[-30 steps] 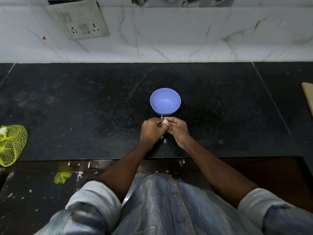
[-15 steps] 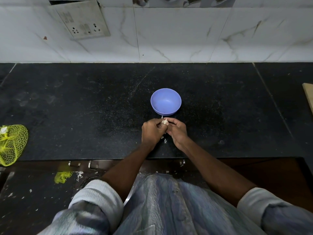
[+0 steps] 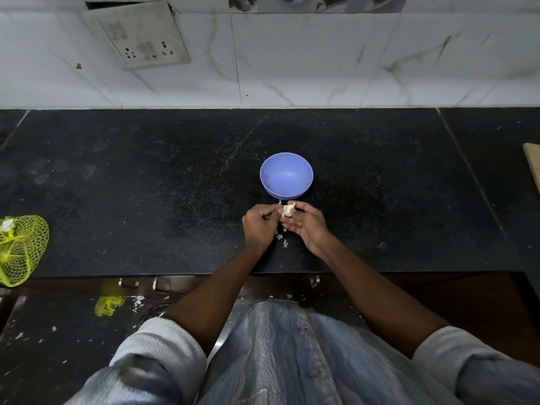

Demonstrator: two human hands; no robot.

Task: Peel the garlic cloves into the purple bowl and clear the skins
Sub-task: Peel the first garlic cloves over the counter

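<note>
Left hand: the left hand (image 3: 259, 226) is curled into a loose fist just near of the bowl, knuckles up, its thumb and fingertips meeting at the garlic; whether they truly pinch the skin or only touch it cannot be told.
Right hand: the right hand (image 3: 308, 226) lies palm up and partly spread, its lower fingers straight and loose, while thumb and forefinger pinch the garlic at the far tip of the hand.
Garlic: the garlic (image 3: 287, 210), a small pale lump with ragged skin, sits between the two hands, just near of the bowl's rim and above the counter.
Bowl: the purple bowl (image 3: 286, 176) stands upright on the black counter (image 3: 146, 185), just beyond the hands; nothing shows inside it.
Skins: a few white skins (image 3: 283, 239) lie on the counter under and between the hands.
Surroundings: a yellow net bag (image 3: 20, 249) rests at the left edge of the counter, well apart from the hands; a switch plate (image 3: 137, 35) hangs on the tiled wall at the far left.
Change: half a second ago the right hand was closed more tightly over the garlic with its fingers tucked against the left; now its palm has turned up and its fingers have spread, so more of the garlic shows. The bowl and bag have not moved.
</note>
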